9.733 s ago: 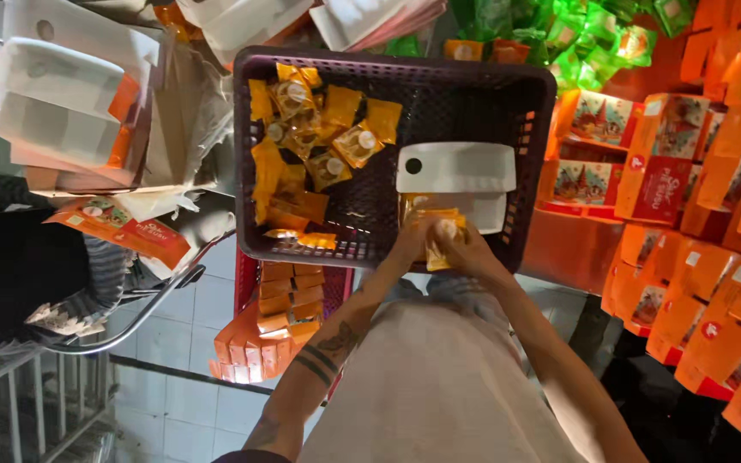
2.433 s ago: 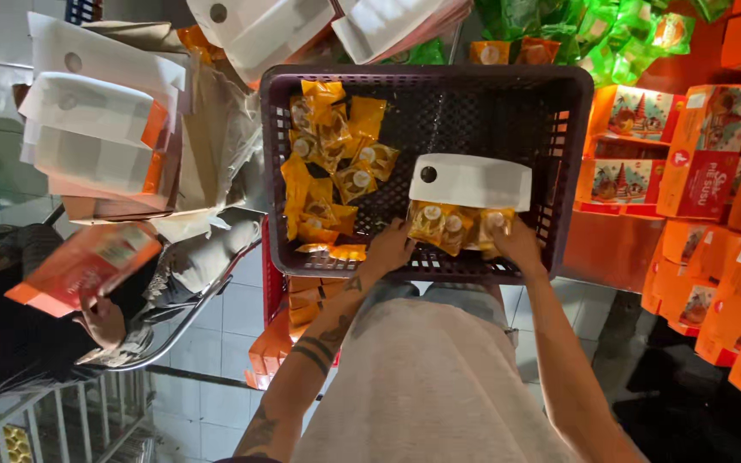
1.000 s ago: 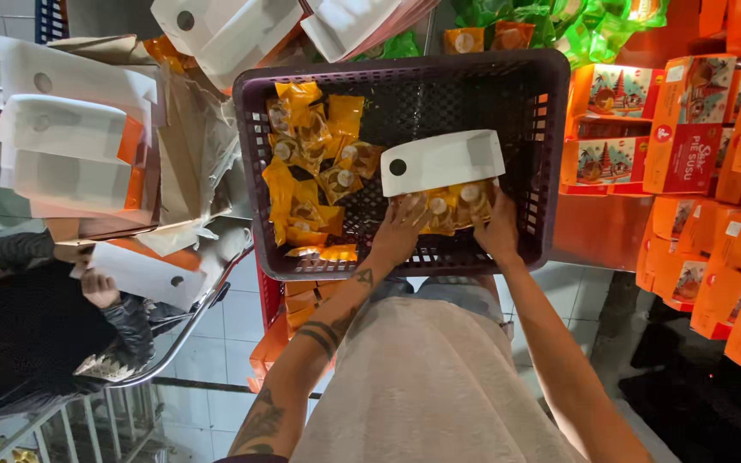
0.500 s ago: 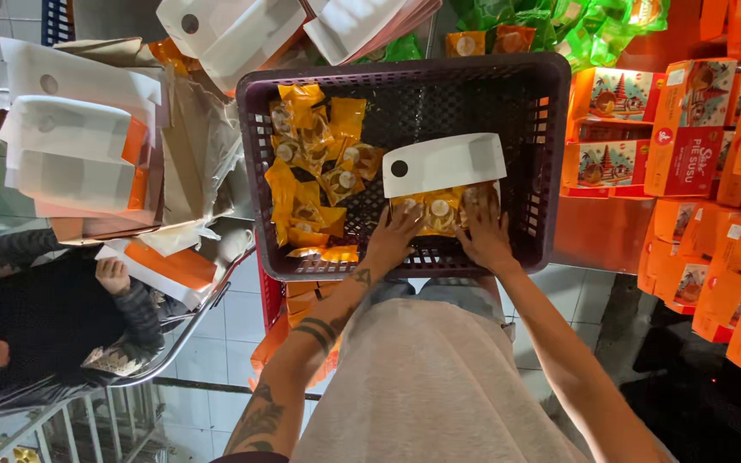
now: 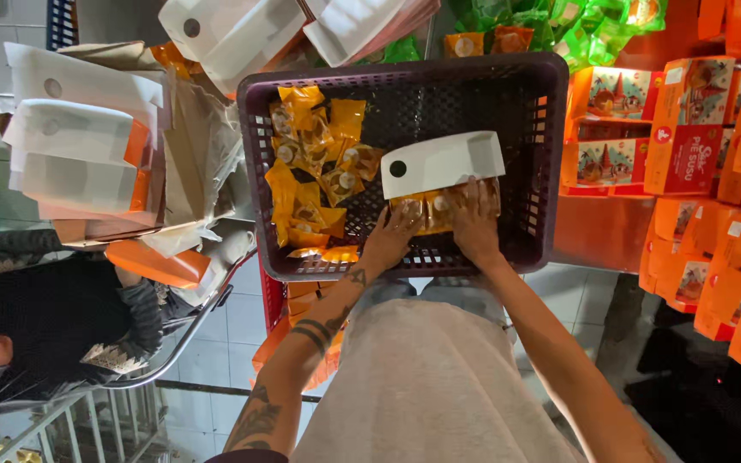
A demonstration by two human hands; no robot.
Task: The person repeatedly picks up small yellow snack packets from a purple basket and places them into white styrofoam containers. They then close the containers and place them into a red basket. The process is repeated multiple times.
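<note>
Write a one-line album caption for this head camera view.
Both hands, left and right, press yellow packets beside a white box in a purple crate.

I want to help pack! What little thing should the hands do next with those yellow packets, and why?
Probably push the packets further into the white box. Both the left hand and right hand press on a row of them at the box's open edge, and they stick out partway, inside the purple crate.

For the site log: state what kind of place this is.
Probably a small snack-packing workshop: a purple crate of yellow wrapped snacks, stacked orange cartons, flat white box blanks, both hands pressing snacks beside a white box.
</note>
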